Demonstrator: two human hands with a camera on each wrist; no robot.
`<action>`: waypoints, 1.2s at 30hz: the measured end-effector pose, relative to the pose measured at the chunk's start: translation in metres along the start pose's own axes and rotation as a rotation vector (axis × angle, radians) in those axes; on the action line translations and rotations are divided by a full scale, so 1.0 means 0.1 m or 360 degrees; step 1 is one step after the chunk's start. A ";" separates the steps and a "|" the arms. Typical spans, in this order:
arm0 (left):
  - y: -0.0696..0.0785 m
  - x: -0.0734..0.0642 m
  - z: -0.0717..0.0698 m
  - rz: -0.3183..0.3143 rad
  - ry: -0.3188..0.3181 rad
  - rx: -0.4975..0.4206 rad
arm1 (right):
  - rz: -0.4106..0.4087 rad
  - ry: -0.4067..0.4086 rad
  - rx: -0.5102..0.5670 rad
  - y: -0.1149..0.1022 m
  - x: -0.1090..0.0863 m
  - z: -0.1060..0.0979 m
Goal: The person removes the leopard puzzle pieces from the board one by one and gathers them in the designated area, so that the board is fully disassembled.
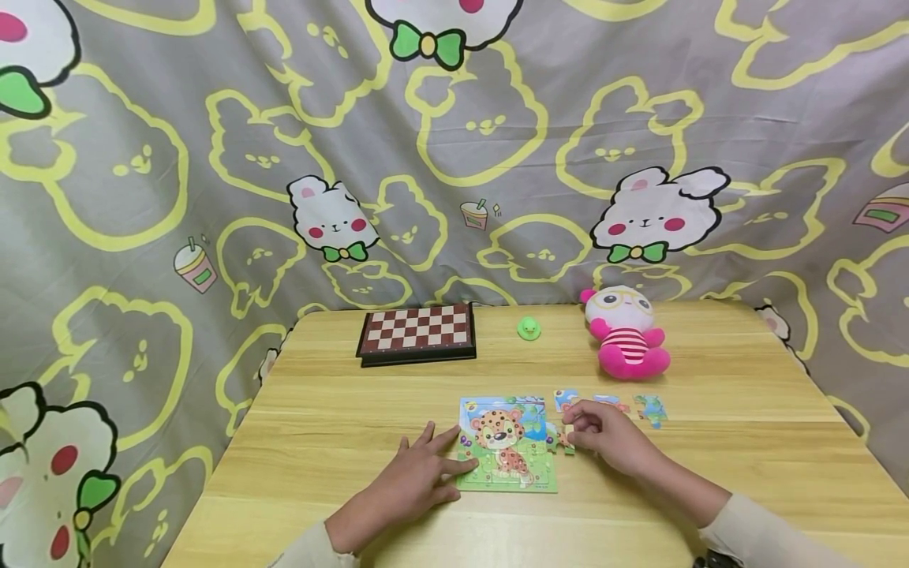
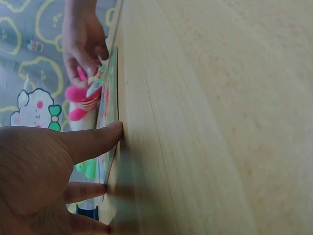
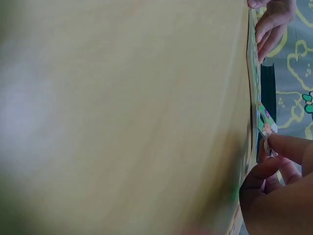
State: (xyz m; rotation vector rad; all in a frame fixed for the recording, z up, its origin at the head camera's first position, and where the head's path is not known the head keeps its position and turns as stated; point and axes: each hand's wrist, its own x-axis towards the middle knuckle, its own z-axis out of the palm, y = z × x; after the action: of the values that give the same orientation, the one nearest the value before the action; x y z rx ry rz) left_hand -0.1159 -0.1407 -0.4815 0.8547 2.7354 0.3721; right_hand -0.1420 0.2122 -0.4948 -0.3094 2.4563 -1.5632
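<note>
A jigsaw puzzle with a spotted leopard cub [image 1: 500, 451] lies flat on the wooden table. My left hand [image 1: 415, 480] has its fingers spread, with fingertips at the puzzle's left edge; in the left wrist view the thumb [image 2: 93, 142] is straight beside the puzzle's rim. With thumb and fingers, my right hand [image 1: 609, 435] pinches a jigsaw piece [image 1: 566, 446] at the puzzle's right edge. That piece [image 3: 267, 123] looks tilted up from the board in the right wrist view, and the fingers cover part of it. Loose pieces [image 1: 650, 410] lie beyond the right hand, one partly hidden by it.
A brown-and-white checkered game board [image 1: 417, 328] on a black base stands at the back left. Right of it sit a small green duck [image 1: 529, 328] and a pink plush toy [image 1: 630, 339]. A patterned grey curtain [image 1: 454, 158] hangs behind the table.
</note>
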 end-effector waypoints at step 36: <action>-0.02 0.01 0.02 -0.0006 0.0000 -0.0006 | -0.0078 0.0090 -0.0405 0.15 -0.07 -0.09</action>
State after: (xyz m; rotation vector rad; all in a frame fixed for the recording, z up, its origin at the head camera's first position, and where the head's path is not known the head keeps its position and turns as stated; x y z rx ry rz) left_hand -0.1176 -0.1414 -0.4841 0.8483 2.7350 0.3761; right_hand -0.1384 0.2279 -0.5044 -0.3732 2.7147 -1.2929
